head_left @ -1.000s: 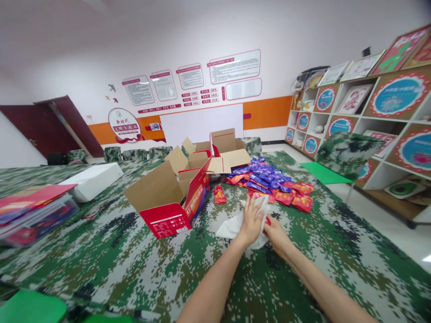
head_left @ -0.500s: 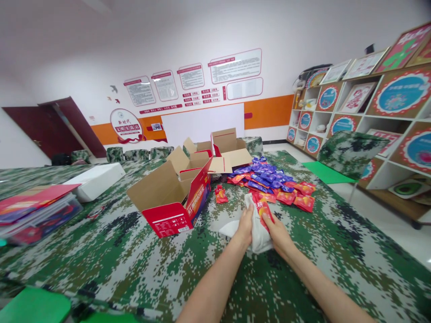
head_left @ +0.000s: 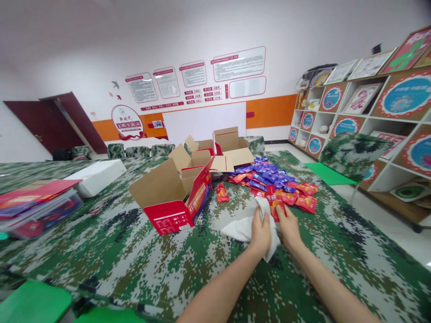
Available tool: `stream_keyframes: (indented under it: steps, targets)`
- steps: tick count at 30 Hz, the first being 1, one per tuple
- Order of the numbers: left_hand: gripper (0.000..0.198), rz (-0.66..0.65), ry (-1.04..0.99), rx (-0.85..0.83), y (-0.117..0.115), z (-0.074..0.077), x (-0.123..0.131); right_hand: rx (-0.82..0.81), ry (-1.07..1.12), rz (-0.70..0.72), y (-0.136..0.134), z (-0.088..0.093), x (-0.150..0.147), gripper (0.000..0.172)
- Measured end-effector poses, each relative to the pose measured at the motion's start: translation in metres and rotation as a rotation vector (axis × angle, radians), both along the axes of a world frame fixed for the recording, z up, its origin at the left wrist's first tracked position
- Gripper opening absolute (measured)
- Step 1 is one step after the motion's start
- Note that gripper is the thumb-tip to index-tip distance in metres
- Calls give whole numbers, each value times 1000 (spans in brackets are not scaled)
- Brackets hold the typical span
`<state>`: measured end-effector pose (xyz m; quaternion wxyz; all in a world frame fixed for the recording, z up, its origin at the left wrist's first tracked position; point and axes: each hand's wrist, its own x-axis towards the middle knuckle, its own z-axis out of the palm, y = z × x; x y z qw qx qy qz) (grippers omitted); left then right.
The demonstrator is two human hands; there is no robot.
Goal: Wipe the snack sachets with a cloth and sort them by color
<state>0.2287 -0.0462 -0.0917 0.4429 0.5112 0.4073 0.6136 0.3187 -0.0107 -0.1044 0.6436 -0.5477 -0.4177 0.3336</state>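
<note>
My left hand (head_left: 261, 232) is closed on a white cloth (head_left: 239, 228), whose loose end trails to the left and hangs below the fingers. Beside it, my right hand (head_left: 288, 225) grips a red snack packet (head_left: 273, 202) by its lower edge. The packet stands tilted up, next to the upper fold of the cloth. Just beyond both hands lies a heap of purple packets (head_left: 269, 174), with red packets (head_left: 305, 202) along its near right side. A single red packet (head_left: 222, 193) rests apart, between the heap and the open carton.
An open red carton (head_left: 175, 220) with raised flaps stands left of my hands, another open carton (head_left: 229, 140) behind it. Farther left are a white box (head_left: 97, 177) and a plastic bin (head_left: 63, 211). A camouflage cloth (head_left: 134, 269) covers the table. Shelves (head_left: 380, 121) stand at the right.
My left hand has shifted right and lower with the cloth, which is now off the packet's face. My right hand has moved slightly right, still gripping the red packet.
</note>
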Motion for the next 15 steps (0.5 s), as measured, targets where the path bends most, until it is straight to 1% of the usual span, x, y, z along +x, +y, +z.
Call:
stream_keyframes:
  steps: [2, 4, 5, 6, 8, 9, 11, 13, 15]
  targets:
    - [38, 83, 151, 114, -6, 7, -1, -20, 61, 145, -8, 3, -8, 42]
    - [34, 93, 271, 216, -10, 11, -3, -31, 178, 284, -10, 10, -17, 40]
    - [34, 93, 309, 237, -10, 11, -4, -40, 234, 316, -9, 16, -20, 39]
    - [35, 95, 334, 235, -8, 9, -4, -46, 279, 315, -5, 22, -21, 38]
    - [39, 106, 353, 172, -2, -2, -4, -46, 340, 270, 8, 35, -23, 36]
    - [41, 113, 356, 115, 3, -8, -4, -41, 354, 254, 17, 42, -23, 35]
    - [44, 125, 365, -25, 12, -22, -4, -71, 317, 267, 35, 52, -27, 32]
    - [47, 136, 368, -134, 20, -31, -6, -157, 221, 317, 54, 56, -38, 28]
    - [48, 157, 364, -179, 23, -33, -8, -248, 134, 363, 73, 54, -57, 25]
